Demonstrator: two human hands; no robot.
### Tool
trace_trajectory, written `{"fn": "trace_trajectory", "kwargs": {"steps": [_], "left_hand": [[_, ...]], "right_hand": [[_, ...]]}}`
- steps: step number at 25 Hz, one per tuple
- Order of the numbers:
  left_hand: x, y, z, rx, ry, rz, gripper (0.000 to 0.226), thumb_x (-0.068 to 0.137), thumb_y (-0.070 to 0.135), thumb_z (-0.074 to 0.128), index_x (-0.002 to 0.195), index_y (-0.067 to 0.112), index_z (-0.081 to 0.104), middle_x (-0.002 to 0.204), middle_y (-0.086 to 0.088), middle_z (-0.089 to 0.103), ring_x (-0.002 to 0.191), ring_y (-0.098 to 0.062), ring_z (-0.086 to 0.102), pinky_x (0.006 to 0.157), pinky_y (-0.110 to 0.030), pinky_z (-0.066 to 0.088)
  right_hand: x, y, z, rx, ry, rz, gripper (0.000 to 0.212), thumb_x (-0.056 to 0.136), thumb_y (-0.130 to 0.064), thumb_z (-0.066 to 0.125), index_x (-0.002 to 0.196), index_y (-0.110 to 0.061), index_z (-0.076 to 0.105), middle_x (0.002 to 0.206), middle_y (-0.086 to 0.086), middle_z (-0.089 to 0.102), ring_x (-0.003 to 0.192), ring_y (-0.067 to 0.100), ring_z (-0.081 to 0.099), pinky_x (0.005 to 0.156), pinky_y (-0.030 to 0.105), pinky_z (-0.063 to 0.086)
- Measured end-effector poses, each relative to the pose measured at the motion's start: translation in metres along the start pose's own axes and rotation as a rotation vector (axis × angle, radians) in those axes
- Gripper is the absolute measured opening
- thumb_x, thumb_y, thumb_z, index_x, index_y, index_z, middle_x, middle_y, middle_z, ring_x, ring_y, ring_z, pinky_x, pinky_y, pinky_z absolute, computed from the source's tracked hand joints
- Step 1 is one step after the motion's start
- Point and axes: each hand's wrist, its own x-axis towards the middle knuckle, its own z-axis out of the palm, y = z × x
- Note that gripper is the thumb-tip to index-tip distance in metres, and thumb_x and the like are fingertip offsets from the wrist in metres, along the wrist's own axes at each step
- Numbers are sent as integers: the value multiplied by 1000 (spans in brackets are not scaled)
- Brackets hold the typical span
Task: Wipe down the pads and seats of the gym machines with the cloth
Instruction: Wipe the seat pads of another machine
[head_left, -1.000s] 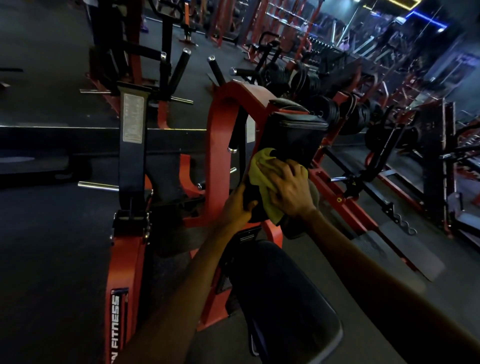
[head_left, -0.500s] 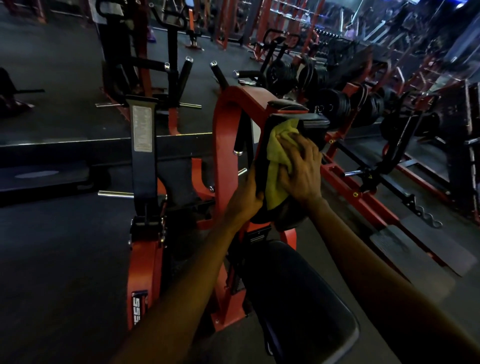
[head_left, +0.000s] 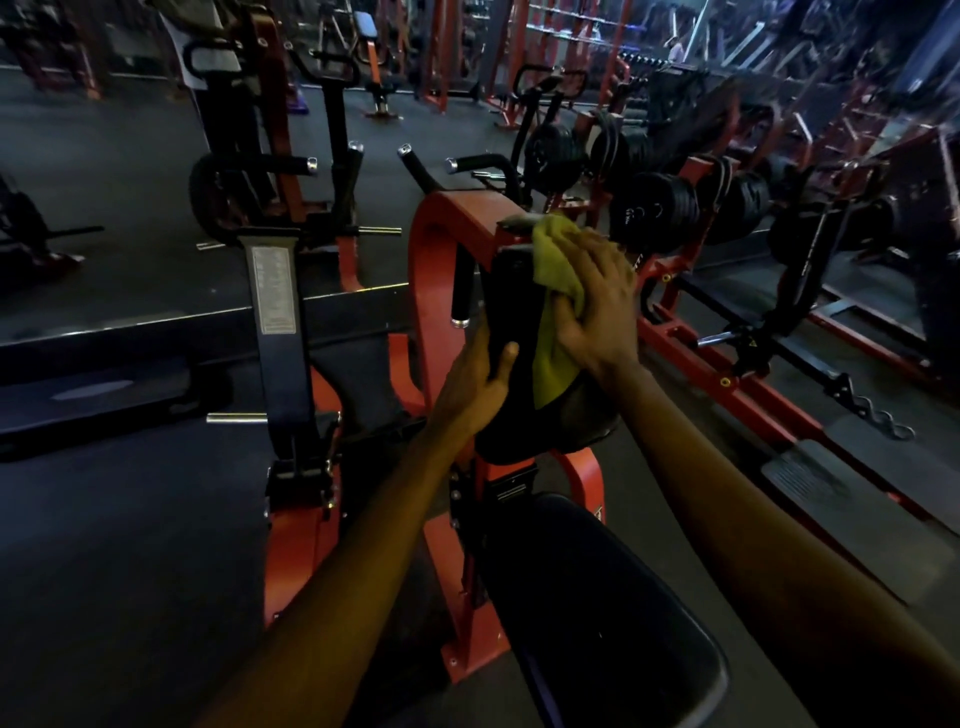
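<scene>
A black chest pad (head_left: 511, 306) stands upright on an orange machine frame (head_left: 434, 270) in the middle of the view. A yellow-green cloth (head_left: 553, 291) hangs over the pad's face, from its top edge down past the middle. My right hand (head_left: 597, 306) presses the cloth flat against the upper part of the pad, fingers spread. My left hand (head_left: 480, 379) grips the pad's left edge lower down, thumb on the front. Below the pad, the machine's black seat (head_left: 597, 597) fills the lower middle.
A black lever arm with a white label (head_left: 275, 312) rises to the left. Racks of black weight plates (head_left: 654, 208) stand behind the pad. An orange floor rail (head_left: 737, 384) with a foot plate runs right. Dark rubber floor spreads left, with more machines at the back.
My right hand has slid the cloth upward from the pad's lower half to its top edge. My left hand has kept its grip on the pad's left side.
</scene>
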Motion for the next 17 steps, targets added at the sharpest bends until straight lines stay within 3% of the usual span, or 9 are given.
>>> {"fn": "trace_trajectory", "kwargs": {"steps": [2, 4, 6, 8, 11, 14, 17], "left_hand": [[14, 13, -1, -28, 50, -52, 55, 106, 31, 43, 157, 24, 25, 151, 8, 41, 134, -6, 39, 102, -17, 35], [24, 10, -2, -99, 89, -50, 53, 101, 40, 42, 152, 24, 36, 144, 4, 50, 134, -20, 48, 106, -28, 41], [27, -2, -3, -88, 81, 12, 58, 98, 58, 39, 151, 35, 33, 148, 9, 44, 138, -20, 45, 115, -39, 38], [30, -8, -4, -77, 43, 15, 62, 97, 66, 37, 152, 38, 29, 152, 8, 45, 138, -15, 46, 115, -43, 38], [31, -1, -7, -56, 44, -51, 66, 94, 68, 35, 152, 38, 29, 146, 8, 51, 132, -17, 53, 110, -43, 44], [29, 3, -9, -70, 13, -70, 49, 101, 57, 36, 148, 47, 29, 144, 21, 46, 130, 1, 48, 111, -34, 42], [26, 8, -8, -106, 38, -95, 40, 107, 38, 36, 146, 42, 28, 139, 25, 44, 123, 18, 45, 109, -24, 38]], "right_hand": [[12, -17, 11, -48, -50, -115, 57, 89, -43, 58, 140, -17, 60, 144, 6, 57, 140, 25, 45, 115, 55, 28], [13, -21, 21, -83, -64, -154, 55, 89, -45, 63, 137, -19, 62, 143, 3, 58, 140, 24, 46, 115, 54, 27], [7, -5, 22, -71, -32, -147, 55, 90, -42, 64, 138, -17, 61, 144, 4, 58, 141, 26, 46, 114, 57, 29], [0, 17, 16, -44, 40, -87, 57, 92, -42, 61, 141, -14, 58, 146, 7, 56, 142, 28, 44, 113, 59, 30], [-10, 23, 22, 30, 154, 159, 60, 98, -42, 54, 148, -11, 49, 155, 8, 47, 149, 27, 34, 118, 57, 27], [-16, -9, 37, 95, 265, 397, 62, 101, -44, 49, 151, -8, 44, 159, 10, 42, 152, 28, 28, 120, 54, 27], [-31, -2, 39, 85, 161, 250, 64, 101, -44, 47, 154, -10, 38, 162, 12, 35, 154, 30, 24, 120, 54, 25]]}}
